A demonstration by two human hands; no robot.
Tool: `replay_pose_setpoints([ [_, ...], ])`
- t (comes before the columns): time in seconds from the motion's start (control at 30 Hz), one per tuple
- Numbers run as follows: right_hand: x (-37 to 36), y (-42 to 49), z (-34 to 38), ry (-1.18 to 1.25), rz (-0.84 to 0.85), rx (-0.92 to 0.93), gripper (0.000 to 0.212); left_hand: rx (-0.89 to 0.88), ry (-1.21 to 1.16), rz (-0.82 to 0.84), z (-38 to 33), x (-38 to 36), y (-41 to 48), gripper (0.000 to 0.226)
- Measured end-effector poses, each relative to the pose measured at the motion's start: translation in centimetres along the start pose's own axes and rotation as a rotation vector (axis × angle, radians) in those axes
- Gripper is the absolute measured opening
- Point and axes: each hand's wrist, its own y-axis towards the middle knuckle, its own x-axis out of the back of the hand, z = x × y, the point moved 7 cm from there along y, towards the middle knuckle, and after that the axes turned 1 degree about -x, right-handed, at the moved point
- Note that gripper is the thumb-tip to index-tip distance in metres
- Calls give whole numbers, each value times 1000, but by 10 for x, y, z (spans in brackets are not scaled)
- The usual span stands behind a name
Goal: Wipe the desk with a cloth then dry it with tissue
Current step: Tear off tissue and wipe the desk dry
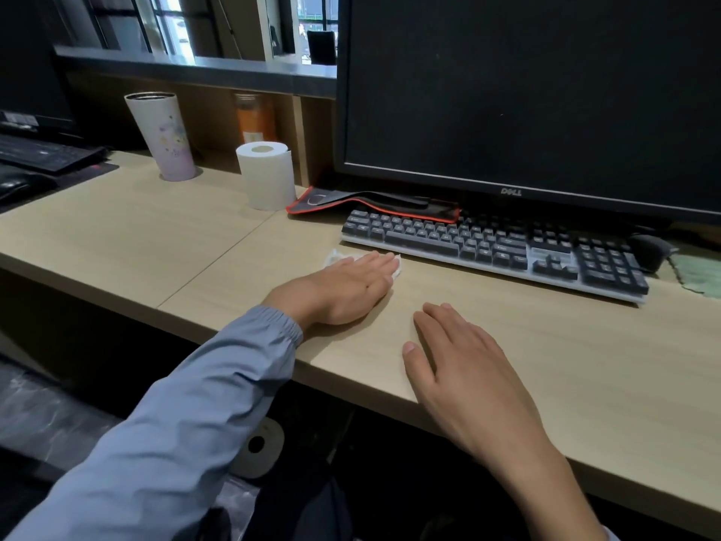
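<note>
1. The left hand [351, 285] lies flat, fingers spread, pressing a wad of white tissue [335, 258] onto the wooden surface [526, 345] just near of the keyboard [495, 249]. This looks like the drying step.
2. Keep the palm flat so the whole wad touches; its edges peek out at the fingertips.
3. Sweep in overlapping strokes towards the near edge, clear of the keys.
4. The right hand [464, 365] rests open and empty, bracing.
5. The tissue roll [267, 175] stands far left for a fresh piece; the green cloth [698, 273] lies far right.
</note>
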Motion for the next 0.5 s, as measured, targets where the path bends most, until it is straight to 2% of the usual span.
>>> replay_pose_setpoints([
  [0.1,-1,0,1,7,1,-4,59,31,30,-44,-2,-1,-1,59],
  [0.27,0,2,4,-8,1,3,53,10,15,-16,-8,0,-19,58],
  [0.4,3,12,7,-60,-49,-28,37,-31,63,-40,-14,-14,-62,59],
  [0.5,4,20,12,-70,-88,-79,35,-28,80,-49,-12,-29,-105,61],
])
